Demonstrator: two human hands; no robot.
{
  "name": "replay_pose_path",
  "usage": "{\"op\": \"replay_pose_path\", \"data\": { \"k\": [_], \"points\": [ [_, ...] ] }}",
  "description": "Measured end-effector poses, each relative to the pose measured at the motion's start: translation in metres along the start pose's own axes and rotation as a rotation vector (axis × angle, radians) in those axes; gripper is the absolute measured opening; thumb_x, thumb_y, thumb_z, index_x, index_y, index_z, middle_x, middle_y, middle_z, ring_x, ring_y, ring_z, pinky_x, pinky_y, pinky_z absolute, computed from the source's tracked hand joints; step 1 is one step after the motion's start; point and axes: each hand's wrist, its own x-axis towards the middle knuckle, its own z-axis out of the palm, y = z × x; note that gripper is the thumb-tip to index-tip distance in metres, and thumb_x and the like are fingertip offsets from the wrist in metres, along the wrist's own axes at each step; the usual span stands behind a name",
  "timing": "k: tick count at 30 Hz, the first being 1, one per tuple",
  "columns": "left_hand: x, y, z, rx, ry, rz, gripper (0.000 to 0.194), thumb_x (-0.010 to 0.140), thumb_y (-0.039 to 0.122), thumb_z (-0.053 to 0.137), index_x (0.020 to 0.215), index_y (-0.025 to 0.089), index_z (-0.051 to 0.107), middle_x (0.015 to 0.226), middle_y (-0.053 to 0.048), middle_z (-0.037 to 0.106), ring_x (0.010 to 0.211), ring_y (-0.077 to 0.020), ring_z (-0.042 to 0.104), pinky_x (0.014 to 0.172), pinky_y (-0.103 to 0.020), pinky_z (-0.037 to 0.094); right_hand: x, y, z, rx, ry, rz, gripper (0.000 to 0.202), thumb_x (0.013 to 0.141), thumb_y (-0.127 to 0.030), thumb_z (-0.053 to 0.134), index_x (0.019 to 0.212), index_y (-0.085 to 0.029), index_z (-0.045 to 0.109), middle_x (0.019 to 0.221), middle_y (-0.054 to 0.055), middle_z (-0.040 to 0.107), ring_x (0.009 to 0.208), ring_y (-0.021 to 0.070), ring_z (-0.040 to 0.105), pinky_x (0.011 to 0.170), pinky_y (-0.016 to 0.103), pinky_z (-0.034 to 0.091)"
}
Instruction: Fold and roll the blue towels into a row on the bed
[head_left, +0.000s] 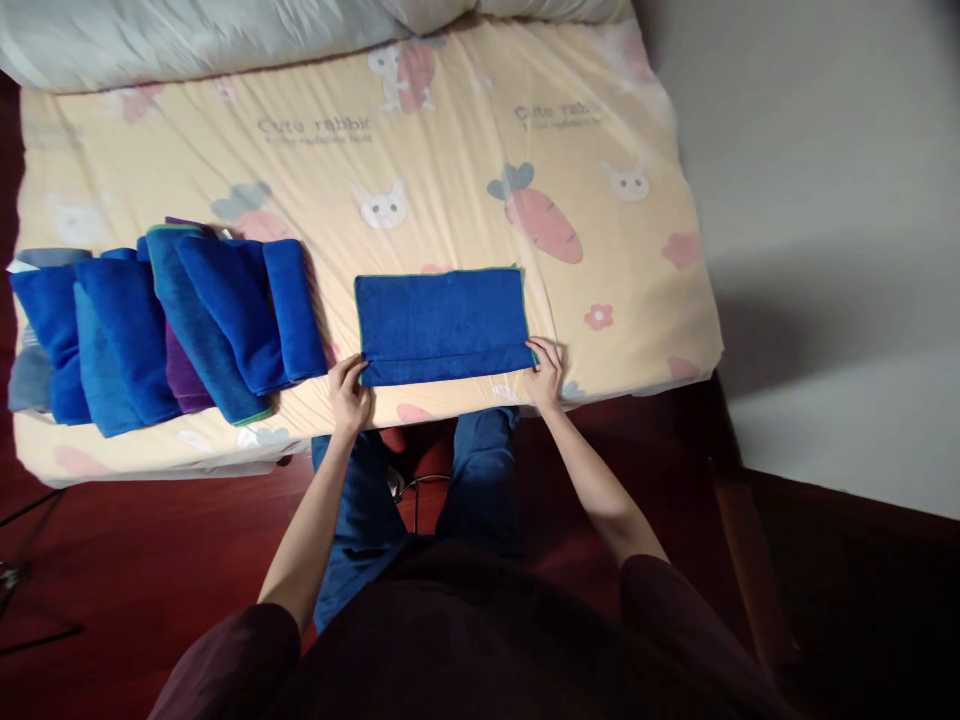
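Note:
A blue towel (442,315) with green edging lies flat on the bed in front of me, its near edge folded over in a narrow strip. My left hand (349,393) pinches the near left corner of that fold. At the near right corner, my right hand (546,374) grips the cloth between thumb and fingers. Off to the left is a row of rolled or folded towels (232,310), mostly blue, with a purple one (187,375) and a greyish one (30,375) among them.
The bed (450,130) has a yellow sheet printed with carrots and rabbits. Across its far edge lies a pale quilt (225,35). A white wall (832,200) stands on the right. Dark red floor (187,540) shows below, with thin black metal legs (37,570) at far left.

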Motion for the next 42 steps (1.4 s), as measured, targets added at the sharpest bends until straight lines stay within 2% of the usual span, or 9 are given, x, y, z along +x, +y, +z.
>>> {"op": "replay_pose_path", "data": {
  "k": [7, 10, 13, 16, 18, 25, 29, 34, 42],
  "points": [
    [0.002, 0.003, 0.0, 0.0, 0.006, -0.03, 0.041, 0.079, 0.007, 0.046, 0.114, 0.021, 0.064, 0.128, -0.013, 0.064, 0.127, -0.0256, 0.056, 0.111, -0.048, 0.044, 0.001, 0.0, 0.0, 0.06, 0.009, 0.032, 0.05, 0.077, -0.003, 0.046, 0.116, -0.021, 0.071, 0.119, 0.011, 0.069, 0.12, 0.0265, 0.061, 0.11, 0.047, 0.048],
    [0.001, 0.002, 0.001, -0.009, 0.045, -0.056, 0.029, 0.087, 0.012, 0.045, 0.11, 0.02, 0.061, 0.123, -0.014, 0.063, 0.124, -0.025, 0.057, 0.109, -0.046, 0.046, 0.0, 0.003, 0.002, 0.057, 0.041, 0.038, 0.036, 0.087, -0.011, 0.046, 0.113, -0.021, 0.07, 0.114, 0.012, 0.067, 0.116, 0.0269, 0.062, 0.107, 0.046, 0.05],
    [-0.001, 0.001, 0.003, 0.008, 0.105, -0.105, 0.016, 0.098, 0.025, 0.044, 0.103, 0.02, 0.058, 0.115, -0.015, 0.06, 0.117, -0.0254, 0.058, 0.105, -0.046, 0.047, -0.003, 0.008, 0.006, 0.039, 0.07, 0.053, 0.024, 0.096, -0.026, 0.046, 0.103, -0.019, 0.068, 0.109, 0.014, 0.065, 0.111, 0.0274, 0.061, 0.104, 0.046, 0.051],
    [-0.004, 0.0, 0.004, 0.042, 0.162, -0.148, 0.02, 0.102, 0.035, 0.043, 0.094, 0.02, 0.054, 0.106, -0.014, 0.057, 0.108, -0.0264, 0.057, 0.1, -0.047, 0.047, -0.005, 0.011, 0.008, -0.005, 0.065, 0.096, 0.031, 0.102, -0.039, 0.043, 0.088, -0.021, 0.063, 0.099, 0.013, 0.063, 0.104, 0.0276, 0.061, 0.1, 0.046, 0.051],
    [-0.006, -0.001, 0.004, 0.056, 0.188, -0.164, 0.022, 0.102, 0.037, 0.042, 0.091, 0.021, 0.051, 0.102, -0.013, 0.056, 0.104, -0.0261, 0.056, 0.098, -0.047, 0.046, -0.005, 0.011, 0.008, -0.022, 0.057, 0.113, 0.035, 0.103, -0.043, 0.04, 0.083, -0.022, 0.06, 0.095, 0.012, 0.061, 0.102, 0.0272, 0.061, 0.1, 0.046, 0.05],
    [-0.007, -0.004, 0.008, 0.135, 0.225, -0.178, 0.024, 0.104, 0.036, 0.039, 0.09, 0.021, 0.051, 0.099, -0.011, 0.054, 0.1, -0.0253, 0.054, 0.095, -0.045, 0.045, -0.003, 0.005, 0.006, -0.011, 0.065, 0.097, 0.034, 0.104, -0.043, 0.04, 0.083, -0.022, 0.058, 0.095, 0.012, 0.06, 0.1, 0.0262, 0.059, 0.1, 0.046, 0.049],
    [-0.008, -0.007, 0.009, 0.168, 0.202, -0.189, 0.026, 0.103, 0.039, 0.04, 0.087, 0.021, 0.05, 0.097, -0.01, 0.054, 0.1, -0.0257, 0.053, 0.095, -0.045, 0.043, -0.002, 0.006, 0.007, -0.012, 0.092, 0.078, 0.031, 0.103, -0.04, 0.043, 0.08, -0.023, 0.055, 0.094, 0.01, 0.059, 0.098, 0.0244, 0.058, 0.097, 0.042, 0.049],
    [-0.009, -0.007, 0.008, 0.211, 0.168, -0.206, 0.027, 0.102, 0.037, 0.041, 0.082, 0.022, 0.048, 0.095, -0.011, 0.055, 0.101, -0.0279, 0.053, 0.098, -0.049, 0.039, -0.004, 0.008, 0.009, -0.035, 0.135, 0.063, 0.025, 0.099, -0.032, 0.048, 0.075, -0.024, 0.049, 0.088, 0.007, 0.057, 0.092, 0.022, 0.057, 0.09, 0.038, 0.051],
    [-0.009, -0.009, 0.009, 0.17, 0.19, -0.182, 0.028, 0.101, 0.039, 0.045, 0.079, 0.022, 0.049, 0.09, -0.01, 0.054, 0.099, -0.0287, 0.053, 0.099, -0.052, 0.039, -0.003, 0.003, 0.008, -0.065, 0.161, 0.06, 0.025, 0.089, -0.02, 0.051, 0.067, -0.026, 0.041, 0.083, 0.005, 0.055, 0.088, 0.02, 0.056, 0.084, 0.033, 0.052]
  ]
}}
